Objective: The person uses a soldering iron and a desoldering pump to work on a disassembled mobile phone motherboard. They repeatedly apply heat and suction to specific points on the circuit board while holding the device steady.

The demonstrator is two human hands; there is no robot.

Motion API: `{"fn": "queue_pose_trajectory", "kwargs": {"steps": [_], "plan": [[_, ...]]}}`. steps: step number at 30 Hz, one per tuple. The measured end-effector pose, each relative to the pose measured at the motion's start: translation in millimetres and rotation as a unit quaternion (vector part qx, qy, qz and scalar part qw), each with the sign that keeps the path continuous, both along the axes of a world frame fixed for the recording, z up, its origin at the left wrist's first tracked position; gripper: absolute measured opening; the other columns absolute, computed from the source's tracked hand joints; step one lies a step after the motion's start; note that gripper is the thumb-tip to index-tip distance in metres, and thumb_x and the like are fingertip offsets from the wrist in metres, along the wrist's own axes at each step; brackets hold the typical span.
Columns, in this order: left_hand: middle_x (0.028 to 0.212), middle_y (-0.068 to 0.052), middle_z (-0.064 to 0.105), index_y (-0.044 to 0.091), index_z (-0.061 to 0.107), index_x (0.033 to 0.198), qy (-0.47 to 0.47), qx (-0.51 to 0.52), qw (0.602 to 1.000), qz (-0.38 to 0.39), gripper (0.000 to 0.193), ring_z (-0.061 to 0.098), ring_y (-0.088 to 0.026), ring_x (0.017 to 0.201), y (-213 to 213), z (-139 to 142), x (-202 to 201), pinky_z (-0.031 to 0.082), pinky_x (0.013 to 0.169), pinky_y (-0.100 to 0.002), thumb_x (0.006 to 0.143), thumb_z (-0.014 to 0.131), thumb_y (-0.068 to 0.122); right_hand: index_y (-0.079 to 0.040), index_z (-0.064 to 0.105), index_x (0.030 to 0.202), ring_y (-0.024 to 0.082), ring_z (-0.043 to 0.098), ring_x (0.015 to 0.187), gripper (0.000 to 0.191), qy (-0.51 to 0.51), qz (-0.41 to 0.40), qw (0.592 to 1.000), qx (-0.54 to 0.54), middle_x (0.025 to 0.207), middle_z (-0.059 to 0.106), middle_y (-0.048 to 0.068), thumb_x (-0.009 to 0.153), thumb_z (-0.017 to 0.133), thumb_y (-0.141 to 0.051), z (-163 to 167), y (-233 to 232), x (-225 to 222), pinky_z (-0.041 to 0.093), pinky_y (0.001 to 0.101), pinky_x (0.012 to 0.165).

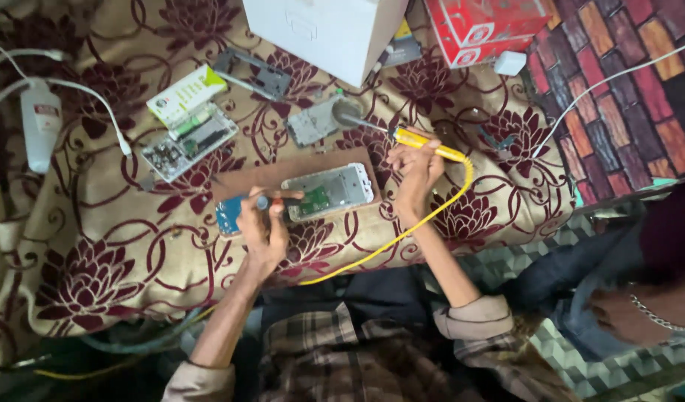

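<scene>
An opened phone frame [330, 191], silvery with a small green board showing inside, lies on a brown board [283, 176] near the middle of the floral cloth [126, 253] that covers the table. The left hand [262, 231] is closed around a dark-handled tool [271, 199], its tip lying at the left end of the frame, just over the green board; a small blue part [227, 214] sits under that hand at the board's left edge. The right hand [417, 170] is just beside the frame's right end, fingers pinched around a yellow-handled soldering iron [426, 143] whose metal tip points up and left, away from the frame, toward a grey plate [312, 123]. A yellow cable [402, 232] curls from the iron back toward the person's checked shirt. Further left lie another opened device [190, 141] with its circuit board showing, a white and green box [186, 94] touching it, and a white bottle [41, 123] with white cables beside it. At the top stand a white box [324, 30] and a red box [484, 28]. At the lower right, another person's hand [618, 313] with a metal bracelet rests on a jeans-clad leg.
</scene>
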State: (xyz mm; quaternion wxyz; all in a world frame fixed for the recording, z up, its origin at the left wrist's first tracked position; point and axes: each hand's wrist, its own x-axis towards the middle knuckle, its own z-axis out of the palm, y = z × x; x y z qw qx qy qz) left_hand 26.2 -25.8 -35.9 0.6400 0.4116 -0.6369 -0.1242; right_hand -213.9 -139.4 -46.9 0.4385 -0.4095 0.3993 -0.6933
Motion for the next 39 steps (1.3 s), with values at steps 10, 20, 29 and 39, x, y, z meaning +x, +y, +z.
{"fn": "queue_pose_trajectory", "kwargs": {"steps": [10, 20, 29, 39], "plan": [[0.097, -0.014, 0.074, 0.006, 0.039, 0.118, -0.068, 0.028, 0.997, -0.033, 0.015, 0.062, -0.018, 0.069, 2.3, 1.6, -0.9, 0.047, 0.062, -0.030, 0.107, 0.039, -0.004, 0.000, 0.057, 0.119, 0.020, 0.061, 0.067, 0.063, -0.143, 0.118, 0.982, -0.021, 0.083, 0.064, 0.011, 0.107, 0.039, -0.059, 3.0, 34.2, -12.1, 0.045, 0.0330, 0.062], [0.102, -0.013, 0.077, 0.007, 0.034, 0.124, -0.081, 0.010, 0.997, 0.016, 0.023, 0.052, -0.012, 0.054, -2.5, -6.9, 2.5, 0.041, 0.050, -0.027, 0.107, 0.038, -0.008, 0.001, 0.056, 0.126, 0.019, 0.061, 0.072, 0.061, -0.118, 0.126, 0.984, -0.037, 0.080, 0.065, 0.011, 0.110, 0.042, -0.056, -0.7, 39.8, -25.4, 0.043, 0.0307, 0.066], [0.110, -0.014, 0.079, 0.008, 0.037, 0.121, -0.070, 0.065, 0.995, -0.036, 0.020, 0.054, -0.011, 0.052, -3.4, -2.1, -1.7, 0.043, 0.047, -0.026, 0.109, 0.042, -0.005, 0.003, 0.054, 0.130, 0.019, 0.061, 0.074, 0.061, -0.113, 0.151, 0.981, -0.040, 0.082, 0.065, 0.012, 0.110, 0.045, -0.054, 10.4, 44.7, -22.5, 0.046, 0.0305, 0.070], [0.118, -0.016, 0.075, 0.007, 0.033, 0.117, -0.122, 0.020, 0.992, -0.004, 0.032, 0.061, -0.015, 0.062, -10.8, 5.8, -3.5, 0.046, 0.052, -0.027, 0.099, 0.039, -0.019, 0.003, 0.054, 0.131, 0.019, 0.063, 0.075, 0.061, -0.094, 0.171, 0.980, -0.046, 0.083, 0.065, 0.013, 0.110, 0.044, -0.053, 15.4, 48.4, -17.8, 0.047, 0.0299, 0.070]]}}
